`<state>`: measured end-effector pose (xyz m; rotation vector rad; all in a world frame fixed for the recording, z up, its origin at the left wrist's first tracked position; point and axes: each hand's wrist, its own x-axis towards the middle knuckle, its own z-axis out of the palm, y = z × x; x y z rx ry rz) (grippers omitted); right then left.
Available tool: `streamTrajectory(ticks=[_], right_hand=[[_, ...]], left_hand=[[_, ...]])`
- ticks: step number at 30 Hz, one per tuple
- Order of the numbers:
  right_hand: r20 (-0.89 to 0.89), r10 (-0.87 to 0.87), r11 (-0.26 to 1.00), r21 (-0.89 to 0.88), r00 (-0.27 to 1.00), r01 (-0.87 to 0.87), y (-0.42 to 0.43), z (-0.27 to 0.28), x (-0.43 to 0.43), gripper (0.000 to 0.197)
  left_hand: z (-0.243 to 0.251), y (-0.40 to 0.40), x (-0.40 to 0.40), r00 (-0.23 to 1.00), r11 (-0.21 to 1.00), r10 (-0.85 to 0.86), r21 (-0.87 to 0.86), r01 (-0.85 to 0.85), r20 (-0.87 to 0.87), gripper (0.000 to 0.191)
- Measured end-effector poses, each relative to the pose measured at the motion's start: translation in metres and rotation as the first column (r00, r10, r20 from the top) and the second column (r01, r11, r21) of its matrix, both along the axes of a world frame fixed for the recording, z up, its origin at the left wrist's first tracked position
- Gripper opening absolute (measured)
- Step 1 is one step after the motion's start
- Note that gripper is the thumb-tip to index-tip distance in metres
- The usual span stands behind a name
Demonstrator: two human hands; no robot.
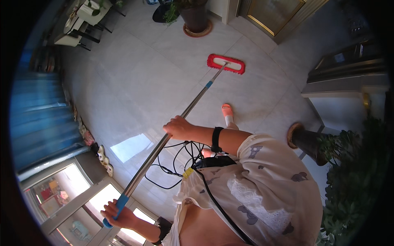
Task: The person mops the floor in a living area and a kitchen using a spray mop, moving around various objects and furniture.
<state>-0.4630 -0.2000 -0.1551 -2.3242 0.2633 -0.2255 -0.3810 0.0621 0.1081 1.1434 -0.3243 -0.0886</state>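
Observation:
A flat mop with a steel telescopic pole [154, 153] slants from lower left to upper right. My left hand [118, 215] grips the blue handle end at the lower left. Farther up the pole, my right hand [178, 127] is closed around the metal tube. The red-fringed mop head [226, 64] with its pale plate lies flat on the grey tiled floor [138, 70], ahead of my foot in a pink slipper [227, 110]. Looped black cables [175, 163] hang at my waist, beneath the right forearm.
Potted plants stand at the top [195, 18] and at the right [309, 143]. Shoes [104, 160] line the left wall below a blue curtain [43, 117]. A table with chairs [92, 13] is at the upper left, a gold-trimmed door [274, 13] at the upper right.

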Motion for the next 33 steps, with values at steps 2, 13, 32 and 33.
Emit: streamTrajectory(ticks=[2, 13, 32, 33], right_hand=[[-0.019, -0.078, 0.996, -0.045, 0.997, 0.077, -0.055, -0.017, -0.012, 0.008], [-0.127, -0.352, 0.926, -0.192, 0.927, 0.326, -0.278, -0.004, -0.073, 0.01], [-0.156, -0.437, 0.899, -0.112, 0.886, 0.424, -0.408, -0.053, -0.103, 0.014], [-0.152, -0.45, 0.892, -0.111, 0.88, 0.437, -0.406, -0.051, -0.107, 0.014]], left_hand=[[-0.025, -0.043, 0.001, 0.987, 0.988, -0.153, 0.011, 0.154, -0.053, 0.022], [-0.05, -0.251, -0.029, 0.816, 0.802, -0.577, 0.217, 0.557, 0.037, 0.028], [-0.105, -0.375, -0.048, 0.78, 0.754, -0.619, 0.21, 0.623, -0.091, 0.02], [-0.101, -0.377, -0.049, 0.772, 0.747, -0.631, 0.209, 0.631, -0.078, 0.02]])
